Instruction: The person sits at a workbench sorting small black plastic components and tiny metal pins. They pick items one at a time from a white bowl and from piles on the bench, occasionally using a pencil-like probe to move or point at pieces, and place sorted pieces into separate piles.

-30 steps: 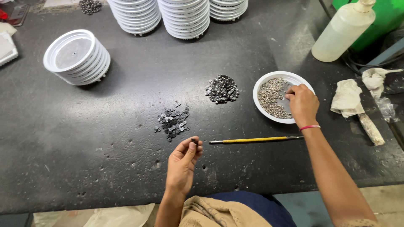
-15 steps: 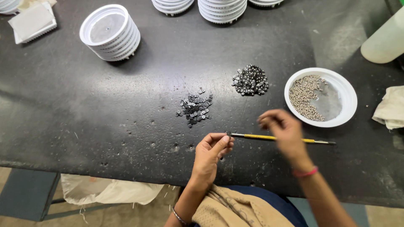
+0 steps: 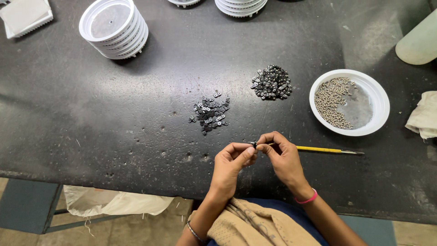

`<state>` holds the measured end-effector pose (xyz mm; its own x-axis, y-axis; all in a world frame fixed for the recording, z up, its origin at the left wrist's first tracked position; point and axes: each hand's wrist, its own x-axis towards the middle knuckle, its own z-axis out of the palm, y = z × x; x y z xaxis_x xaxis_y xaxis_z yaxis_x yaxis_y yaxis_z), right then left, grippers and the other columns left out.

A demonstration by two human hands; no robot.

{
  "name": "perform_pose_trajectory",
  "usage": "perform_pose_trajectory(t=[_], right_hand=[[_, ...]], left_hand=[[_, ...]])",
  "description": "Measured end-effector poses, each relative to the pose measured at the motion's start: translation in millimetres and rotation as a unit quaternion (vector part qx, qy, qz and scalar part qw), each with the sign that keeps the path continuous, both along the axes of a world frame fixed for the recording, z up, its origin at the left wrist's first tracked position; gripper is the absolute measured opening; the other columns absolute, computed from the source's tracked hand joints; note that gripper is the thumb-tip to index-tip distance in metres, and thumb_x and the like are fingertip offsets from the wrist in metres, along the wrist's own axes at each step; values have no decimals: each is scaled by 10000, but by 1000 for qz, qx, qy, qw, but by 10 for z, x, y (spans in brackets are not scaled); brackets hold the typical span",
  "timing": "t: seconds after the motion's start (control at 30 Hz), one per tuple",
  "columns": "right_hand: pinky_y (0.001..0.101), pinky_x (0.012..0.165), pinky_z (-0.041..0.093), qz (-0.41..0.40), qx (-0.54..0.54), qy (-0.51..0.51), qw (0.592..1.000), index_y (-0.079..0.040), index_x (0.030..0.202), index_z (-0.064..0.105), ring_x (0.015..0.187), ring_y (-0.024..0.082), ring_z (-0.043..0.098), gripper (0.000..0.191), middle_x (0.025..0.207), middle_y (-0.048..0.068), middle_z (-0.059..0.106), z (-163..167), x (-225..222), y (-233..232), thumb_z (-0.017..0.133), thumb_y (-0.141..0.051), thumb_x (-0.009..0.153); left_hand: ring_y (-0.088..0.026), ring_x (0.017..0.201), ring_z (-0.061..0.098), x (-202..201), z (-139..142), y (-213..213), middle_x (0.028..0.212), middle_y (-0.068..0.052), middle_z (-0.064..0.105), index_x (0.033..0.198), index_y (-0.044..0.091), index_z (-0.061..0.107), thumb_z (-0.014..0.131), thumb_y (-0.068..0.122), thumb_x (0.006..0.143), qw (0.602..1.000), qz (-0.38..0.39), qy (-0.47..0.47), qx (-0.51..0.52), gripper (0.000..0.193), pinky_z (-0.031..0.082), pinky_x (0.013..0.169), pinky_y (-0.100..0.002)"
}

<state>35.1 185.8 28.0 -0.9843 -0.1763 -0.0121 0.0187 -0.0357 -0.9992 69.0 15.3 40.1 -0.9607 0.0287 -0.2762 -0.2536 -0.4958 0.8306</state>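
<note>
My left hand and my right hand meet fingertip to fingertip just above the near part of the black table. Between the fingertips sits a tiny dark part; both hands pinch it. A yellow-handled tool lies on the table just right of my right hand, partly behind its fingers. Beyond the hands lie two heaps of small dark parts: a loose one and a tighter one. A white dish holding small silvery screws stands to the right.
A stack of white round lids stands at the back left, more stacks at the back edge. A white flat block sits far left, a pale bottle and a crumpled cloth at the right.
My right hand left the white dish, passed over the yellow tool and joined my left hand at the table's near side. The view shifted left and down.
</note>
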Motion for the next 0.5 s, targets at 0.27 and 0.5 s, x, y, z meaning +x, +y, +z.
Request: perform_pose_trajectory(t=[0.27, 0.5], right_hand=[[236, 781, 543, 6, -2, -16, 1000, -29, 1005, 666, 861, 64, 658, 93, 926, -10, 689, 72, 14, -18, 699, -56, 922], [264, 869, 568, 42, 4, -8, 999, 2, 1093, 713, 955, 103, 685, 135, 1028, 65, 739, -207, -6, 128, 706, -48, 968]], left_hand=[[-93, 839, 670, 24, 77, -23, 915, -49, 741, 1039, -29, 732, 751, 80, 928, 996, -11, 55, -69, 156, 558, 805, -258], [-75, 855, 662, 3, 86, -18, 914, -20, 745, 1011, 3, 741, 750, 56, 917, 985, -26, 78, -153, 107, 550, 796, -240]])
